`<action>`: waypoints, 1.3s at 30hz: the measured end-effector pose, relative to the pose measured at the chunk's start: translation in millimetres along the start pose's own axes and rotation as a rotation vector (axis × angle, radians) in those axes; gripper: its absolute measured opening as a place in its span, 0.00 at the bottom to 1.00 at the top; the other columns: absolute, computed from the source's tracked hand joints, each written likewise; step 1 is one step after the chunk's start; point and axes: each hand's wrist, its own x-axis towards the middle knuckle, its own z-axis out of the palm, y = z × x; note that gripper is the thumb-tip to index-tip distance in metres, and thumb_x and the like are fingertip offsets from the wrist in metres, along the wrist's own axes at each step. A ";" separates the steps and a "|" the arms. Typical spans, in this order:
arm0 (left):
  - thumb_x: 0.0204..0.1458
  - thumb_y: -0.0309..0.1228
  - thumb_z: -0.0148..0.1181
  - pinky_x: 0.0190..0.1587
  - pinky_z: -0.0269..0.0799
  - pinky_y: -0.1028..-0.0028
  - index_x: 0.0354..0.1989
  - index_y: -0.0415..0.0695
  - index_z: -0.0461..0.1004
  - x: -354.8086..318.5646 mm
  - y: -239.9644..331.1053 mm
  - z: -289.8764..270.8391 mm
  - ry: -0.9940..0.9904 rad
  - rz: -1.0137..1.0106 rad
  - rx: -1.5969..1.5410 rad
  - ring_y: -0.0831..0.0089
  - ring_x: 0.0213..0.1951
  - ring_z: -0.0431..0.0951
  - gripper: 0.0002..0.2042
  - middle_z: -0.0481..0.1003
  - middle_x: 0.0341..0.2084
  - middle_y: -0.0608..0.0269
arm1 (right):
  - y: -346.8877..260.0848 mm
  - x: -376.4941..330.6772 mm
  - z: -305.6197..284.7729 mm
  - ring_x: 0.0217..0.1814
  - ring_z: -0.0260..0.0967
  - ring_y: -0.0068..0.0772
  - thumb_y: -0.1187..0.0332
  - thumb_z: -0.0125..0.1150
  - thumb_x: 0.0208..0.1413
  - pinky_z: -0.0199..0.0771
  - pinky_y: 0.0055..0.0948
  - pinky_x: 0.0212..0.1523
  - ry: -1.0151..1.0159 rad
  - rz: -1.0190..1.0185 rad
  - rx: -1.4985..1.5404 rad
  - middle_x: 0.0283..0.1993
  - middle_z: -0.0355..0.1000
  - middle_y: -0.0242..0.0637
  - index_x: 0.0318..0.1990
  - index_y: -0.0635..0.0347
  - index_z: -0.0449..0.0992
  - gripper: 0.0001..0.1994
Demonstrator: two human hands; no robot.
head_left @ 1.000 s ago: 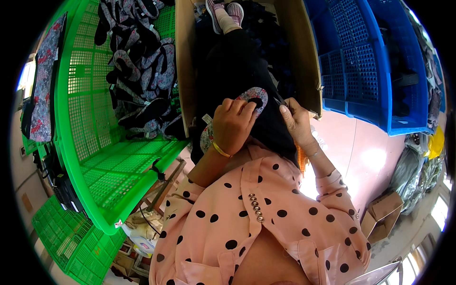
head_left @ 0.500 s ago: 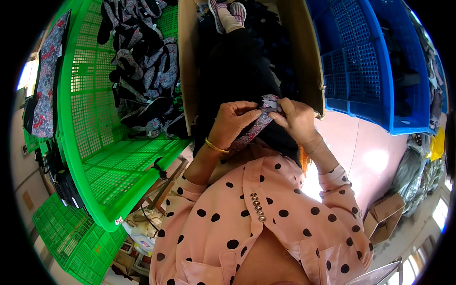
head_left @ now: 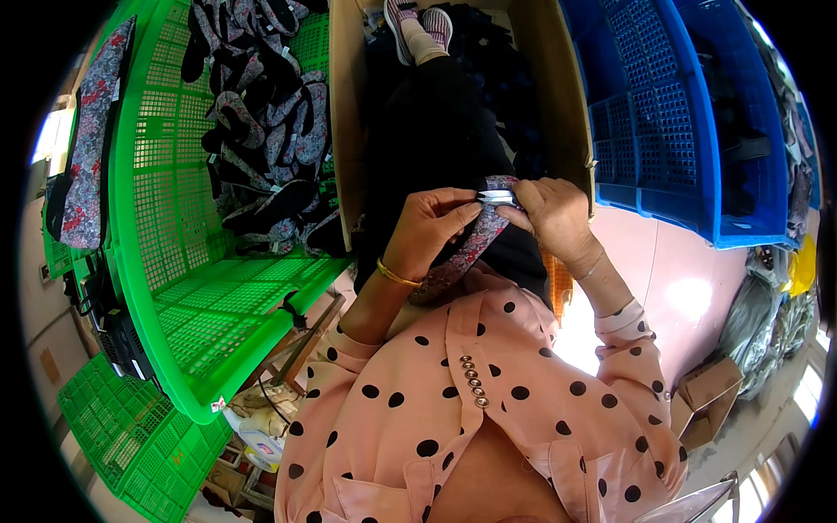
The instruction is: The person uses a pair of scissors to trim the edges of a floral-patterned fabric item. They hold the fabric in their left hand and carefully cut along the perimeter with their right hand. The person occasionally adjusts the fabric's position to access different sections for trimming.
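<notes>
Over my lap lies a long floral fabric strip, grey with red and pink flowers, its lower end running down under my left wrist. A white label shows bright on its upper part, between my fingertips. My left hand, with a gold bangle on the wrist, is closed in a pinch at the strip's left edge beside the label. My right hand pinches the strip's top from the right, thumb and fingers pressed together. The fingers partly cover the strip's upper end.
A green plastic crate at the left holds several curved floral-and-black fabric pieces. Another floral piece hangs over its outer rim. My leg stretches into an open cardboard box of dark pieces. Blue crates stand right.
The white label has come into plain sight between my fingers, where the strip looked folded and greyish before. My right hand has turned slightly, and its forearm has shifted a little rightward.
</notes>
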 end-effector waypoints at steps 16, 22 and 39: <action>0.51 0.20 0.63 0.38 0.72 0.84 0.42 0.33 0.77 -39.7 49.4 26.6 -0.379 0.130 0.263 0.85 0.35 0.74 0.10 0.77 0.34 0.66 | -6.6 12.6 -44.7 0.42 0.70 0.22 0.56 0.69 0.52 0.68 0.22 0.47 -0.373 0.458 1.569 0.39 0.75 0.34 0.45 0.64 0.76 0.21; 0.51 0.17 0.56 0.43 0.70 0.83 0.43 0.34 0.74 -48.1 57.8 6.6 -0.394 0.012 0.090 0.85 0.39 0.73 0.11 0.76 0.36 0.65 | -9.0 9.4 -41.0 0.37 0.65 0.16 0.59 0.75 0.47 0.67 0.19 0.41 -0.723 0.367 1.643 0.34 0.71 0.28 0.42 0.65 0.75 0.21; 0.35 0.22 0.75 0.43 0.72 0.80 0.45 0.35 0.74 -52.3 51.7 -3.8 -0.603 -0.210 0.209 0.84 0.37 0.74 0.25 0.78 0.35 0.68 | -30.3 16.4 -40.9 0.36 0.68 0.18 0.66 0.79 0.40 0.69 0.21 0.35 -0.828 0.322 1.370 0.34 0.73 0.30 0.40 0.62 0.74 0.22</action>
